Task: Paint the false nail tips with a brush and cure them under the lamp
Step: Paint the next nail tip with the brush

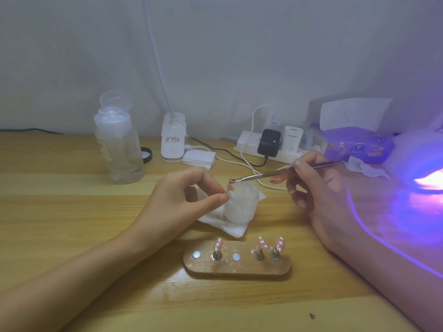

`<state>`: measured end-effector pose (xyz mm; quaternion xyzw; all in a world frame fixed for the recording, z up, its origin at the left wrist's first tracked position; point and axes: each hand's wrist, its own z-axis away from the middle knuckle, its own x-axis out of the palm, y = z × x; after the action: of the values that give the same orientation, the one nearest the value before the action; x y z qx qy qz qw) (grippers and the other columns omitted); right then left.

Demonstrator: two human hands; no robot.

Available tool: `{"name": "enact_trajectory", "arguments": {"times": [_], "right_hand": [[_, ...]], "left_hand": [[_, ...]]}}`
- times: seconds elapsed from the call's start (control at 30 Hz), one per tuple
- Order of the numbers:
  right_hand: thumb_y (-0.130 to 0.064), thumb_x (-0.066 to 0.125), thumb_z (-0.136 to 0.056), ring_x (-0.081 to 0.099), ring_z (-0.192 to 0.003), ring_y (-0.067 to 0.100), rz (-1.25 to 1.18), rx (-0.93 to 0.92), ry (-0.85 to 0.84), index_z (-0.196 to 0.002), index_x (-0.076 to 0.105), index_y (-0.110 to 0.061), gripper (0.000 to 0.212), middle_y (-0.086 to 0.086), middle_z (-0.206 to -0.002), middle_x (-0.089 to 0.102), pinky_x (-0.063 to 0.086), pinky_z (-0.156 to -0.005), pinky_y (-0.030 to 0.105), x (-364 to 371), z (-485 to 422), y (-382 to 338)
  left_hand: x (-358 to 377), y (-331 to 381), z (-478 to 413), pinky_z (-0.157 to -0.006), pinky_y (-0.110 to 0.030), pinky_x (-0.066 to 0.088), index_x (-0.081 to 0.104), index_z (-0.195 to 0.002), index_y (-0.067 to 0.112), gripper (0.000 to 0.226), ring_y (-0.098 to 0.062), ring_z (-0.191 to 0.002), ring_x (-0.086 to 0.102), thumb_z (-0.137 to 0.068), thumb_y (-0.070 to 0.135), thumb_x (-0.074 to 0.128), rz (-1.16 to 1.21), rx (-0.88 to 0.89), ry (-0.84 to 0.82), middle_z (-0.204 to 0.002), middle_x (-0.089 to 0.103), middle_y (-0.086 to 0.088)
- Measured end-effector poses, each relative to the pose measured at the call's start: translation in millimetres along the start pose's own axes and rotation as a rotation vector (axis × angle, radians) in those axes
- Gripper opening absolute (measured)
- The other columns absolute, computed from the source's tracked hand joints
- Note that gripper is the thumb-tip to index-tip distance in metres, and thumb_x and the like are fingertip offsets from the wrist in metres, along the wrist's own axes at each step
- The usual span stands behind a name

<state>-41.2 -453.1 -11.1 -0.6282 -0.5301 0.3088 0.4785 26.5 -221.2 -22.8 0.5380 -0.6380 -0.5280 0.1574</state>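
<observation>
My left hand [189, 195] pinches a small nail tip on a metal peg [229, 188] just above a frosted glass jar [242, 203]. My right hand [314, 185] grips a thin metal brush [268, 174], whose tip touches the nail tip over the jar. In front, a wooden holder [237, 267] carries three pink nail tips with white dots [218, 244] [261, 243] [280, 243] on pegs, with two bare magnet spots. At the right edge the curing lamp [422, 161] glows violet.
The jar stands on a white wipe [227, 226]. A clear pump bottle [118, 144], a black lid [146, 155], a white clip device [173, 137], cotton pads [199, 158], a power strip with chargers [271, 143], cables and a purple tissue pack [357, 144] line the back of the table.
</observation>
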Motion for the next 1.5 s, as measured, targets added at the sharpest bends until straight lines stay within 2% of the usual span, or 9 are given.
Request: {"name": "enact_trajectory", "arguments": {"times": [0.2, 0.33, 0.5, 0.63, 0.9, 1.07, 1.2, 1.37, 1.5], "right_hand": [[-0.014, 0.053, -0.096, 0.046, -0.052, 0.008, 0.023, 0.022, 0.066, -0.067, 0.049, -0.026, 0.031, 0.010, -0.068, 0.070, 0.030, -0.042, 0.015, -1.4, 0.0, 0.9], [-0.023, 0.055, -0.092, 0.050, -0.057, 0.010, 0.005, -0.017, -0.009, -0.074, 0.048, -0.022, 0.019, 0.012, -0.075, 0.073, 0.033, -0.044, 0.016, 1.2, 0.6, 0.4], [-0.011, 0.051, -0.098, 0.046, -0.052, 0.009, 0.042, 0.004, 0.044, -0.075, 0.045, -0.019, 0.025, 0.011, -0.069, 0.071, 0.031, -0.042, 0.015, -1.3, 1.1, 1.5], [-0.020, 0.054, -0.094, 0.051, -0.057, 0.010, -0.003, -0.037, 0.009, -0.076, 0.047, -0.021, 0.020, 0.010, -0.075, 0.073, 0.033, -0.044, 0.016, 0.3, 0.7, -0.3], [-0.011, 0.051, -0.099, 0.047, -0.051, 0.010, 0.039, -0.020, 0.066, -0.073, 0.046, -0.021, 0.028, 0.011, -0.071, 0.072, 0.031, -0.042, 0.016, -0.9, 1.7, -0.3], [-0.021, 0.056, -0.092, 0.051, -0.053, 0.014, 0.045, -0.055, -0.005, -0.076, 0.048, -0.021, 0.018, 0.013, -0.076, 0.074, 0.034, -0.043, 0.016, 1.4, 1.9, -0.2], [-0.019, 0.056, -0.088, 0.047, -0.049, 0.014, 0.079, -0.045, 0.047, -0.073, 0.047, -0.021, 0.017, 0.014, -0.067, 0.071, 0.033, -0.043, 0.016, -0.9, 2.0, 0.5], [-0.019, 0.055, -0.093, 0.053, -0.054, 0.014, 0.047, -0.105, 0.004, -0.075, 0.048, -0.021, 0.019, 0.012, -0.077, 0.074, 0.036, -0.045, 0.017, -0.5, 2.2, 0.3], [-0.019, 0.056, -0.088, 0.050, -0.051, 0.013, 0.085, -0.047, 0.035, -0.070, 0.049, -0.023, 0.020, 0.012, -0.070, 0.072, 0.034, -0.046, 0.020, -0.3, 2.0, 0.8]], "left_hand": [[0.2, 1.1, 0.3, -0.050, -0.018, 0.038, 0.069, -0.073, 0.031, 0.011, -0.010, -0.051, 0.044, -0.078, 0.034, 0.078, 0.007, -0.001, 0.000, -0.080, 0.071, 0.009], [-0.9, 0.2, 1.0, -0.050, -0.019, 0.038, 0.069, -0.074, 0.031, 0.011, -0.011, -0.051, 0.043, -0.079, 0.033, 0.078, 0.003, 0.005, -0.007, -0.084, 0.072, 0.007], [0.5, -1.0, 0.3, -0.050, -0.019, 0.039, 0.068, -0.073, 0.033, 0.010, -0.013, -0.052, 0.044, -0.078, 0.039, 0.075, 0.006, 0.011, -0.004, -0.087, 0.073, 0.006], [0.5, -1.1, 0.2, -0.050, -0.017, 0.039, 0.068, -0.074, 0.032, 0.012, -0.009, -0.050, 0.043, -0.076, 0.043, 0.073, 0.011, 0.016, -0.002, -0.086, 0.072, 0.007], [0.4, 0.2, -0.1, -0.050, -0.019, 0.039, 0.068, -0.074, 0.030, 0.011, -0.013, -0.052, 0.043, -0.077, 0.039, 0.074, 0.016, 0.012, -0.009, -0.086, 0.072, 0.005], [0.3, 1.8, 0.9, -0.050, -0.017, 0.038, 0.068, -0.074, 0.030, 0.012, -0.012, -0.051, 0.043, -0.076, 0.041, 0.073, 0.015, 0.017, -0.003, -0.085, 0.072, 0.005], [1.3, 2.2, 1.0, -0.052, -0.021, 0.040, 0.068, -0.074, 0.030, 0.012, -0.014, -0.052, 0.044, -0.077, 0.041, 0.073, 0.009, 0.011, 0.002, -0.087, 0.073, 0.005], [0.8, 1.8, 1.0, -0.052, -0.019, 0.040, 0.068, -0.075, 0.029, 0.013, -0.010, -0.051, 0.043, -0.077, 0.041, 0.073, -0.002, 0.018, 0.001, -0.087, 0.073, 0.006], [0.5, 0.6, 0.9, -0.052, -0.017, 0.040, 0.067, -0.074, 0.030, 0.013, -0.009, -0.051, 0.043, -0.077, 0.041, 0.073, -0.006, 0.023, -0.004, -0.088, 0.073, 0.006]]}}
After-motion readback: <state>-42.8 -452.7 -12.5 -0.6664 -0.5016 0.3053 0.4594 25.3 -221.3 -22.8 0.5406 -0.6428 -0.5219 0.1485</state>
